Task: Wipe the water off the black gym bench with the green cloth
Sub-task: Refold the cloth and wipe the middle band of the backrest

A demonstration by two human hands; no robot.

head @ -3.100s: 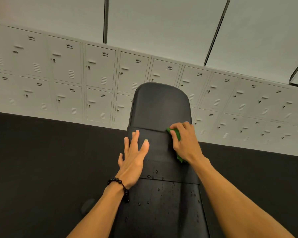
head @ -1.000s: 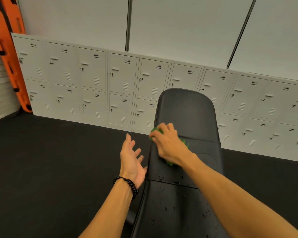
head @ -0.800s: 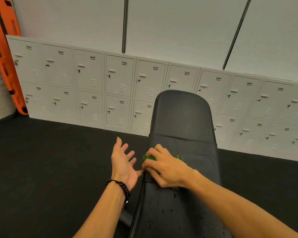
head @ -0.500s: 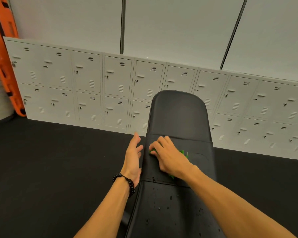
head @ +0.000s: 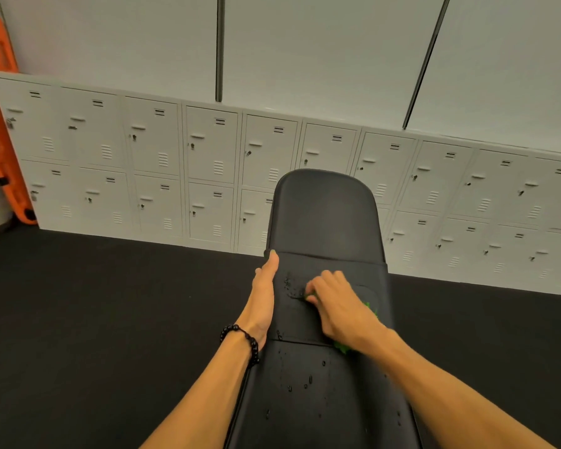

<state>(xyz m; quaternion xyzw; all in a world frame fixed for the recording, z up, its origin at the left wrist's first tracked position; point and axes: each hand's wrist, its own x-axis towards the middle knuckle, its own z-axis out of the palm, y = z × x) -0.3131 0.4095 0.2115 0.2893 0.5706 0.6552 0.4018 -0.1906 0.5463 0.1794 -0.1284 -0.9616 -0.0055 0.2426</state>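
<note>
Right grip (head: 339,307) clutches green cloth (head: 370,311) mid-bench (head: 324,218); left grip (head: 262,296) flat along left edge.

bench (head: 324,218): smooth matt black padding, beading water | cloth (head: 368,311): showing fuzzy green | lockers (head: 208,150): showing painted metal

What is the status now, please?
Right hand presses green cloth on bench. Left hand flat against bench edge. Droplets remain nearer.

The black gym bench (head: 324,218) on dark floor (head: 94,319) carries water droplets (head: 308,380) and a green cloth (head: 370,311).
</note>
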